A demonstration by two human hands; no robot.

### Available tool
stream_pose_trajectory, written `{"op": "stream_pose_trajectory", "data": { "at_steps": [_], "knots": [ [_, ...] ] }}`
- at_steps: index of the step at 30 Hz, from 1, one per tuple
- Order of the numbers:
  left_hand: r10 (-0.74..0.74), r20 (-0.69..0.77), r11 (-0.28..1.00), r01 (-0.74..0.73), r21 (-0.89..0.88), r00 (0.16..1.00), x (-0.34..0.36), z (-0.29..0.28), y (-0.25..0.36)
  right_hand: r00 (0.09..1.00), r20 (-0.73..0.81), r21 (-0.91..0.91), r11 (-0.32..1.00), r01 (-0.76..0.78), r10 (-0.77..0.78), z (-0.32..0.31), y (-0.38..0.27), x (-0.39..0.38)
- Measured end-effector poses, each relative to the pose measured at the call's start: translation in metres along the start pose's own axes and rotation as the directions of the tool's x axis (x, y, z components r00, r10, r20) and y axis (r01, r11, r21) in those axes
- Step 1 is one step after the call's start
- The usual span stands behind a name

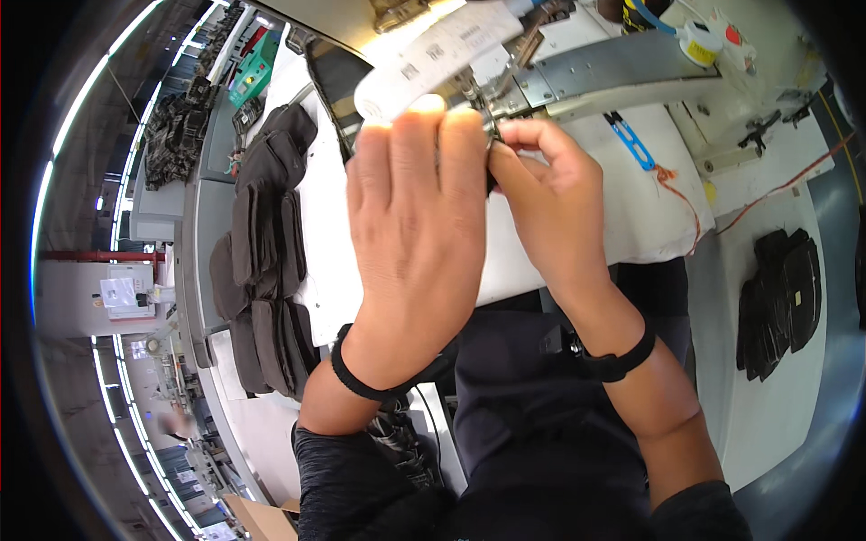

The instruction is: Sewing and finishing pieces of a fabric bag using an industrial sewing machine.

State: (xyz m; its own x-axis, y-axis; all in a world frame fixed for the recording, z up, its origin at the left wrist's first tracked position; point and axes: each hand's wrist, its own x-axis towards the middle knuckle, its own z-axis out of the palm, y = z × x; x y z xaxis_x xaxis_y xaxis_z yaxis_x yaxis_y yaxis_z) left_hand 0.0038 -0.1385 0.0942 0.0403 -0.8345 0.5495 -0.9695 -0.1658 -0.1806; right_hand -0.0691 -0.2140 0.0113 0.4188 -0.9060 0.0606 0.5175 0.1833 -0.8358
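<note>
My left hand [410, 207] is raised back-up at a sewing machine [442, 59], close to its needle area. Its fingers bend away over the front, so the fingertips and whatever they grip are hidden. Close beside it, my right hand [561, 194] pinches thumb and forefinger together at the metal parts under the machine head. A bit of something dark shows between the two hands, too small to name. Bright lamp light falls on the left knuckles. Right of my hands, a blue slotted tool [634, 144] with a dark tip and orange cord lies on the white table [663, 216].
Dark brown fabric pieces [257, 230] lie stacked along the left. More dark pieces [780, 302] rest on a white surface at right. A grey metal plate [622, 70] runs right from the machine head, with a white-and-yellow container [699, 43] beyond. A cardboard box [257, 516] stands lower left.
</note>
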Motion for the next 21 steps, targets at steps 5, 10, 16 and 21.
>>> {"op": "stream_pose_trajectory", "data": {
  "at_steps": [5,10,16,21],
  "knots": [
    [0.123,-0.040,0.988,-0.119,0.100,0.992,-0.003,0.004,-0.019,0.999,-0.048,-0.048,0.999,0.015,-0.017,0.004,0.002,0.002],
    [0.189,-0.072,0.980,-0.183,0.081,0.979,0.007,0.025,-0.031,0.990,-0.095,-0.113,0.989,0.098,-0.109,0.017,0.014,-0.007],
    [0.238,-0.080,0.971,-0.234,0.055,0.968,0.016,0.032,-0.041,0.967,-0.065,-0.368,0.907,0.206,-0.246,0.012,0.016,-0.025],
    [0.217,0.075,0.964,-0.202,-0.172,0.973,0.018,0.026,-0.050,0.963,-0.059,-0.421,0.882,0.213,-0.262,0.006,0.014,-0.029]
  ]
}}
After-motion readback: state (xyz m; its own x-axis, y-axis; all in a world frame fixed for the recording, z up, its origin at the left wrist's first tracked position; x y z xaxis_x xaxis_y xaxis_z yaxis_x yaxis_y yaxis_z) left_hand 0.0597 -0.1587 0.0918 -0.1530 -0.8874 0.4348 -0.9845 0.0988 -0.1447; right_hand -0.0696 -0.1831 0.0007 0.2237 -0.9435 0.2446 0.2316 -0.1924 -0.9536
